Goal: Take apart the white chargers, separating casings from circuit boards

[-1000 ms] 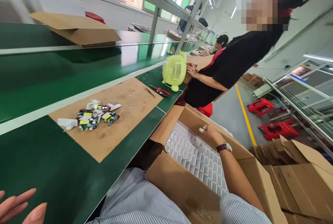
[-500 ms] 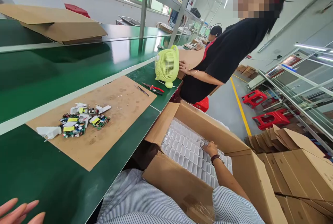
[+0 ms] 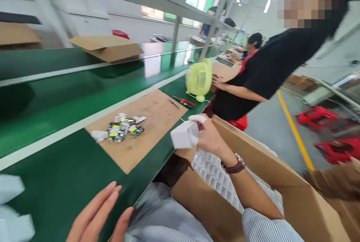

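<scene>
My right hand (image 3: pixel 212 139), a watch on its wrist, is closed on a white plastic housing (image 3: pixel 183 137), box-shaped, above the bench's front edge. Whether it holds more than one piece I cannot tell. Below it, the open carton (image 3: pixel 206 200) contains rows of similar white housings (image 3: pixel 215 174). My left hand (image 3: pixel 97 215) is over the near edge of the green bench (image 3: pixel 70 167), fingers apart and holding nothing. A brown cardboard sheet (image 3: pixel 154 133) bears green circuit boards (image 3: pixel 119 130) and white plastic parts in a cluster.
Tweezers (image 3: pixel 173 104) and red-handled pliers (image 3: pixel 184 102) lie near a yellow-green fan (image 3: pixel 199 79). A co-worker in black (image 3: pixel 253 73) stands beyond the carton. White pieces (image 3: pixel 14 219) sit at the left edge. Red stools (image 3: pixel 316 120) and brown cartons (image 3: pixel 326 185) are on the right.
My right hand has risen from the carton, bringing a white housing toward the bench. My left hand has come further into view. The view has swung left.
</scene>
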### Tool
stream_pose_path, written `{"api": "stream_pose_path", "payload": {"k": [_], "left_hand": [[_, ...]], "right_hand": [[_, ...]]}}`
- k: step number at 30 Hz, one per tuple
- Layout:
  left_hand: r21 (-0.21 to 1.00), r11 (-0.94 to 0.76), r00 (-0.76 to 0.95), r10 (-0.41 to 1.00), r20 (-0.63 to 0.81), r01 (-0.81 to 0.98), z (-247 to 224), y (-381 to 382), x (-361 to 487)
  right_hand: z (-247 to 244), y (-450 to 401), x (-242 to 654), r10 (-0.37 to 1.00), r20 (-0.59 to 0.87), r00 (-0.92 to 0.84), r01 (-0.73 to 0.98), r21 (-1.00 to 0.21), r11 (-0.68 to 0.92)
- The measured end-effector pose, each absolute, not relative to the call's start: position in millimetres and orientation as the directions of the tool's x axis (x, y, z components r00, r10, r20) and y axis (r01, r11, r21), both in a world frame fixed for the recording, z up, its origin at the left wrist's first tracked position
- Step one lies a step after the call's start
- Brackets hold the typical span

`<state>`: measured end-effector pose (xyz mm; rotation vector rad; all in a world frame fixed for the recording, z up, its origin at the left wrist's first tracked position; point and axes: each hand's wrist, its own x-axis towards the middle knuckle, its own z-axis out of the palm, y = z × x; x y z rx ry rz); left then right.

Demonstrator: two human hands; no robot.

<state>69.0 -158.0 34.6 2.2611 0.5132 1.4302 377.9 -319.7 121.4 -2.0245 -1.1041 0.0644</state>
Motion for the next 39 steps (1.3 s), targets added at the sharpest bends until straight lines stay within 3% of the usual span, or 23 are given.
{"api": "stream_pose_path", "payload": {"k": [3, 5, 9, 13, 17, 20, 23, 33, 36, 39], "left_hand": [[0.365, -0.907, 0.412, 0.421, 0.808, 0.209, 42, -180, 51], [0.365, -0.873, 0.344, 0.467, 0.815, 0.323, 39, -191, 34], [0.516, -0.65, 0.021, 0.633, 0.774, 0.558, 19, -210, -4], [0.636, -0.405, -0.226, 0.699, 0.678, 0.657, -4, -219, -42], [0.79, -0.111, -0.477, 0.744, 0.469, 0.603, -12, -211, -72], [0.911, 0.09, -0.658, 0.72, 0.22, 0.403, -10, -194, -85], [0.952, 0.166, -0.721, 0.689, 0.074, 0.257, -6, -176, -94], [0.936, 0.133, -0.727, 0.669, 0.158, 0.326, -5, -138, -124], [0.895, 0.135, -0.696, 0.681, 0.228, 0.425, -5, -141, -124], [0.802, 0.102, -0.579, 0.746, 0.33, 0.589, -3, -157, -107]], "right_hand": [[123, -245, 307, 0.946, 0.259, 0.196, 0.731, -0.682, 0.035], [118, -213, 260, 0.982, 0.184, -0.029, 0.717, -0.681, 0.149], [101, -179, 189, 0.952, 0.079, -0.296, 0.681, -0.682, 0.268], [92, -163, 141, 0.877, -0.057, -0.478, 0.589, -0.761, 0.271], [91, -153, 99, 0.807, -0.138, -0.574, 0.543, -0.802, 0.249], [92, -142, 68, 0.764, -0.187, -0.618, 0.561, -0.786, 0.261], [96, -129, 41, 0.727, -0.208, -0.654, 0.608, -0.717, 0.341], [105, -99, -18, 0.648, -0.014, -0.762, 0.583, -0.451, 0.676], [96, -97, -5, 0.667, 0.052, -0.743, 0.561, -0.494, 0.664], [92, -96, 48, 0.712, 0.245, -0.658, 0.473, -0.602, 0.644]]}}
